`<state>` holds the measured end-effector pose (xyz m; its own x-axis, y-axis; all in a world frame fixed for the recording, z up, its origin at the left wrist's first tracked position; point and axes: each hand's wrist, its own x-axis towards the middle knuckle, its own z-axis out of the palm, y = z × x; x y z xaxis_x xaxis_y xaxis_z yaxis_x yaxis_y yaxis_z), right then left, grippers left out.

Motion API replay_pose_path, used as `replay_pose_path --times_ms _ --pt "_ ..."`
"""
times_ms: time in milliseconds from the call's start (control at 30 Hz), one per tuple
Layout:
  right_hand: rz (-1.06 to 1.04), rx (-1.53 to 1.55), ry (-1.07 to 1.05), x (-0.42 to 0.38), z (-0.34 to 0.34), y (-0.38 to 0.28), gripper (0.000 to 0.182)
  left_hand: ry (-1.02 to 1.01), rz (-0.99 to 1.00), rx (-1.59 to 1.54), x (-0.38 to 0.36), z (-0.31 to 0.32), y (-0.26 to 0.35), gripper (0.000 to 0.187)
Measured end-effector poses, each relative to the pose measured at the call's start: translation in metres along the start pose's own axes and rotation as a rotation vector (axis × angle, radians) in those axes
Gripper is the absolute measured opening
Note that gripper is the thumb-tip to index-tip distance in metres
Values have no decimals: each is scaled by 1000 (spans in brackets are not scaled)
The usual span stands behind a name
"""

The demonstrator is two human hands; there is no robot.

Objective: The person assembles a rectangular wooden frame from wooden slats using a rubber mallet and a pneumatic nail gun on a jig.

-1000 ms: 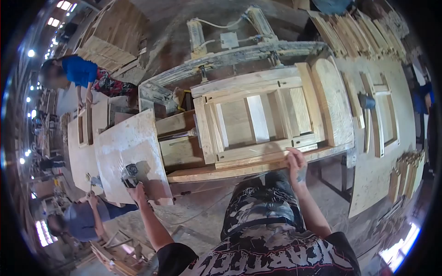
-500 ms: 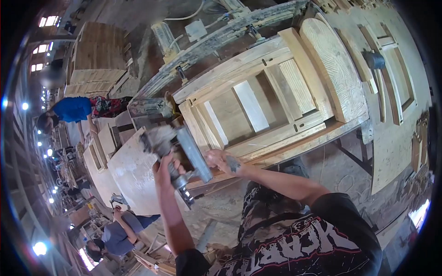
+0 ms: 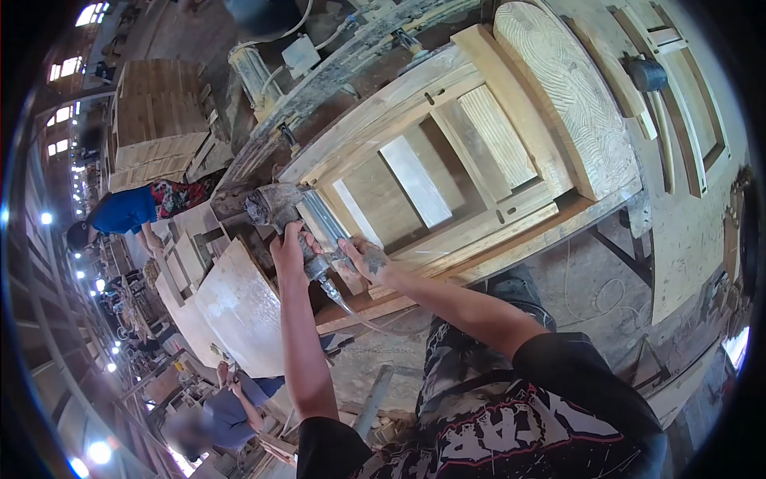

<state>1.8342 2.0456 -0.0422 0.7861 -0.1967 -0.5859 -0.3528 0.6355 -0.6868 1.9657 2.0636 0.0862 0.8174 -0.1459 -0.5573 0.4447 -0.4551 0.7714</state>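
A pneumatic nail gun [image 3: 275, 203] with a long metal magazine [image 3: 323, 217] lies against the left end of a wooden frame panel [image 3: 471, 136]. My left hand [image 3: 291, 249] is closed round its handle, with the air hose fitting [image 3: 319, 267] just below. At the near end of the magazine is my right hand [image 3: 365, 259], its fingers closed on it. The panel has pale slats and a dark gap between its rails. Where the nail gun's nose meets the wood is hard to make out.
Clamps [image 3: 289, 137] line the far side of the bench. A thick curved board [image 3: 566, 96] stands at the panel's right end. A mallet [image 3: 646, 74] lies on the right-hand sheet. One co-worker in blue [image 3: 124, 211] and another in grey [image 3: 231, 419] are at left.
The nail gun has swung up and away from me, onto the panel's left end. My right hand has moved left and now grips the magazine. The view has shifted slightly.
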Motion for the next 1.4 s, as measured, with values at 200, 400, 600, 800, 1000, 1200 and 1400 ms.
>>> replay_pose_path --times_ms 200,400,600,800,1000,1200,1400 --pt "-181 -64 14 -3 -1 0 51 -3 -42 -2 -11 2 6 18" --pt "-176 -65 -28 -26 -15 -17 54 -8 33 49 -42 11 16 15" --pt "-135 -123 32 -77 -88 -61 66 -245 161 55 -84 88 42 14" --pt "-428 45 263 -130 -169 -106 66 -448 286 322 -130 171 50 22" --pt "-435 729 116 -166 -226 -148 94 -874 877 629 -228 213 26 72" --pt "-459 1096 -198 -198 -260 -167 115 -591 1380 922 -232 198 13 58" --pt "-447 913 -215 -206 -260 -217 116 -618 1653 1016 -197 183 36 40"
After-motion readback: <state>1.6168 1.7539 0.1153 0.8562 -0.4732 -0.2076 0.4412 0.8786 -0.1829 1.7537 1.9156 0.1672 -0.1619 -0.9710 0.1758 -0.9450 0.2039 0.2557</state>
